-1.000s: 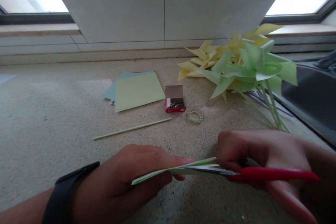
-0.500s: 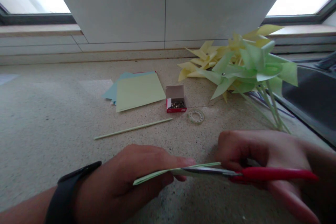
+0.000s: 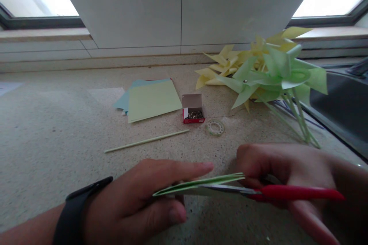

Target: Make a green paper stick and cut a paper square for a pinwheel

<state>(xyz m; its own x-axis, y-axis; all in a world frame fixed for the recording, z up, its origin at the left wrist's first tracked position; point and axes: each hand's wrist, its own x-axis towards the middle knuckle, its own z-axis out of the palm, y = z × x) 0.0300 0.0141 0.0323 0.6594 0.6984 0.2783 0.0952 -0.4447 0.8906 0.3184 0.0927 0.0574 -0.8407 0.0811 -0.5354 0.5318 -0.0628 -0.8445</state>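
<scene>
Over the desk [image 3: 57, 134], the left hand [image 3: 138, 195] seemingly pinches folded green paper [image 3: 201, 183], best kept steady for scissors [image 3: 276, 192] the right hand [image 3: 304, 168] grips.

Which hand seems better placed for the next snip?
Probably the right hand: it holds the red-handled scissors, their blades at the folded green paper; the left hand holds that paper.

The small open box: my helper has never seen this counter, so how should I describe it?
On the speckled counter, find the stack of blue and yellow-green paper. Just right of it sits the open box, lid raised. Its red front and the metal pieces inside set it apart from the clear ring nearby.
</scene>
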